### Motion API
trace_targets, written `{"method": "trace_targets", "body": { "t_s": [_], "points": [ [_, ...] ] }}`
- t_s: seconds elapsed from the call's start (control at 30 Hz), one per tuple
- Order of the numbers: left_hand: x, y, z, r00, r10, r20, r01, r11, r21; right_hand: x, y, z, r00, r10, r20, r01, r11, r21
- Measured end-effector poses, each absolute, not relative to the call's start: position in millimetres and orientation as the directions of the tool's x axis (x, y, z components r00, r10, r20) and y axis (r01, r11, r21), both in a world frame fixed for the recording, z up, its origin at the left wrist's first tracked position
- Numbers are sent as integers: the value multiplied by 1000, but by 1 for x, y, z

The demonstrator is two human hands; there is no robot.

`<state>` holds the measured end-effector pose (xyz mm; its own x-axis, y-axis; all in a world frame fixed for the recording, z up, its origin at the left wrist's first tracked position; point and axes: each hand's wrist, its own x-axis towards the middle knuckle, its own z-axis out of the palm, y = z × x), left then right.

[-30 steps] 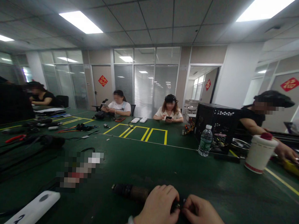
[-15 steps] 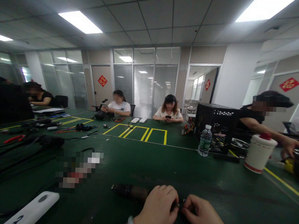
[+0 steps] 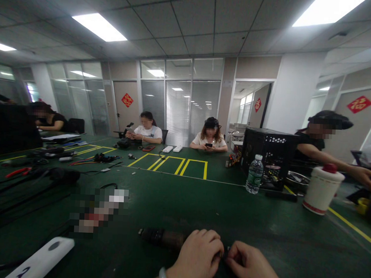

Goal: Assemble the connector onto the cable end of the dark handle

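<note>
Glass partitions ring the room, and we sit at the near edge of a long green table marked with yellow tape outlines. A co-worker sits across from us, with a second co-worker alongside, both well apart from our work. To our right, a third co-worker's hand reaches out beyond a white jar with a red cap. A black perforated case and a water bottle stand farther along the table. Nearer, at our left, lie a white bar-shaped object with a handwritten numeral and a pixelated object that we cannot make out. Our dark cylinder, brownish along its middle, lies low over the table right in front of us, running from the left into our hands. Our left hand is curled closed around its near end, while our right hand is drawn into a pinch beside it. We judge that keeping both hands this close and steady, working with small finger movements, suits such fine handling. Those fingers hide the cylinder's end, so we cannot tell whether the right hand has hold of anything.
</note>
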<state>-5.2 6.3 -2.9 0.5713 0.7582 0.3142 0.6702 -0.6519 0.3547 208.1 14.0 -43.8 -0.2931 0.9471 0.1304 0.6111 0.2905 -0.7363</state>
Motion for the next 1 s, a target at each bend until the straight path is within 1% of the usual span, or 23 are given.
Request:
{"method": "trace_targets", "body": {
  "t_s": [0.07, 0.2, 0.3, 0.53, 0.77, 0.93, 1.0],
  "points": [
    [-5, 6, -3, 577, 757, 308, 671, -654, 350, 208, 14, -44, -296, 947, 128, 609, 290, -738],
    [-4, 5, -3, 518, 796, 314, 685, -605, 405, 208, 14, -43, -291, 949, 116, 616, 279, -736],
    [-5, 5, -4, 509, 792, 336, 671, -610, 422, 207, 13, -41, -289, 951, 110, 619, 274, -736],
    [-8, 5, -2, 556, 747, 364, 628, -665, 404, 206, 11, -36, -300, 949, 100, 616, 273, -739],
    [-6, 3, -3, 511, 788, 344, 681, -615, 397, 206, 11, -37, -299, 949, 100, 599, 268, -755],
    [-6, 3, 1, 570, 753, 329, 676, -658, 332, 205, 12, -36, -297, 951, 83, 610, 256, -750],
    [-6, 3, 1, 584, 743, 328, 668, -669, 325, 205, 12, -37, -302, 949, 89, 617, 266, -741]
  ]
}}
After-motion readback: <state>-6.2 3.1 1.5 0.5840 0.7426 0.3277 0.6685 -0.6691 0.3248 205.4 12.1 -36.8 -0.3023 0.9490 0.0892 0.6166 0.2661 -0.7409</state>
